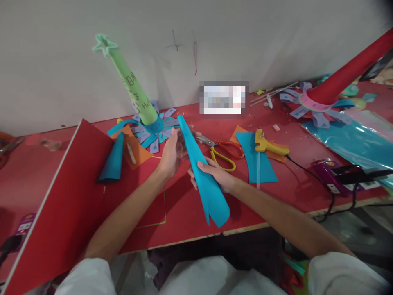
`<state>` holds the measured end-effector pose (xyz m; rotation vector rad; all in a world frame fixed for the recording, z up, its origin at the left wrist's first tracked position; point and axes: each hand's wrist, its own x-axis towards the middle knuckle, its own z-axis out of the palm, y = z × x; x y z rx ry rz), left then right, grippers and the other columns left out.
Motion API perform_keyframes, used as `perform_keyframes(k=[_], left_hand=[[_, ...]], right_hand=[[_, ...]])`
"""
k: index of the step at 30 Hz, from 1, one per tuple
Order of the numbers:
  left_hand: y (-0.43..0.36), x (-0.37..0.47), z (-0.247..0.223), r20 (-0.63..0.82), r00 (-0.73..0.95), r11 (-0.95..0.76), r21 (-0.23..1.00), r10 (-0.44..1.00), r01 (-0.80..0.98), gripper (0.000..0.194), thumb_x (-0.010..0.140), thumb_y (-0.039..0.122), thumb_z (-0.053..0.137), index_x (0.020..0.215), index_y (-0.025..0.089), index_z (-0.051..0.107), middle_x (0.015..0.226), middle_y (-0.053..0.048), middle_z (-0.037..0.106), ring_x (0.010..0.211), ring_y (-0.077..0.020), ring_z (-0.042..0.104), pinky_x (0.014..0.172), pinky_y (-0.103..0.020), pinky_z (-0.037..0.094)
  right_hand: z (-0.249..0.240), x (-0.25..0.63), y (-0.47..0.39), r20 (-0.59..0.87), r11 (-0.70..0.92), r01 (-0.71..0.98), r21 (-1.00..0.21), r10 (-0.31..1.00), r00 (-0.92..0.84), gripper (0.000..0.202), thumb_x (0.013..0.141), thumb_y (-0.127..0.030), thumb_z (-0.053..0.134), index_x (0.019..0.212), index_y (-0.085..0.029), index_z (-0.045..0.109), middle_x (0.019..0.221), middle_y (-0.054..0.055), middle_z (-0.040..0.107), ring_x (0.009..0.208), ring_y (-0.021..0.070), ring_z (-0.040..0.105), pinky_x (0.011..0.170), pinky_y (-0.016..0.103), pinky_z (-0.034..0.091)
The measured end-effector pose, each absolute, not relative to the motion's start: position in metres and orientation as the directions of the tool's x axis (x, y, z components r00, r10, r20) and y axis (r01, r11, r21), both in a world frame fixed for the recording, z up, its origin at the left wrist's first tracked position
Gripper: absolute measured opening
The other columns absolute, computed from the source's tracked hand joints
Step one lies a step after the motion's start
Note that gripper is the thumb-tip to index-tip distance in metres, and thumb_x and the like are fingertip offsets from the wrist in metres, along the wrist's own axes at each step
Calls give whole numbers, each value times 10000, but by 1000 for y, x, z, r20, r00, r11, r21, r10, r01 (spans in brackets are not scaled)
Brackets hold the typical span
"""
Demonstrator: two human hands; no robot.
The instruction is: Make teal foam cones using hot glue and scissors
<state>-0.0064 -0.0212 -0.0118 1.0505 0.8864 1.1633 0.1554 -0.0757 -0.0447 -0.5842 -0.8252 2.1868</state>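
A blue paper cone (pixel 202 176), rolled from a sheet with a split at its wide end, slants over the red table. My right hand (pixel 216 174) grips its middle, with the thumb on top and the fingers around the underside. Beside the cone's narrow upper end is my left hand (pixel 171 153). Its thumb stands apart from the paper, and its blurred, stretched-out fingers pass behind the cone; whether they touch it I cannot tell. Scissors (pixel 227 151) with red and yellow handles lie just beyond my right hand. A second blue cone (pixel 113 159) stands to the left.
A yellow glue gun (pixel 268 145) lies on a blue paper piece (pixel 245 157), its cord running to a purple power strip (pixel 330 176). A red board (pixel 58 200) leans at left. A green decorated tube (pixel 133 86) stands behind, a red tube (pixel 356 67) at right.
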Motion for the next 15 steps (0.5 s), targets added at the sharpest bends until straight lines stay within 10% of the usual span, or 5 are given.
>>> perform_keyframes(k=[15], left_hand=[[-7,-17,-25,163,-63,-174,950,985,-259,400,965,469,740,769,219,495,753,19,497,624,-104,505,614,-260,461]], right_hand=[[-41,160,-73,-96,-475,-491,-730,783,-614,626,833,-591,854,1275,-225,603,823,-10,646,648,150,645,615,298,565]])
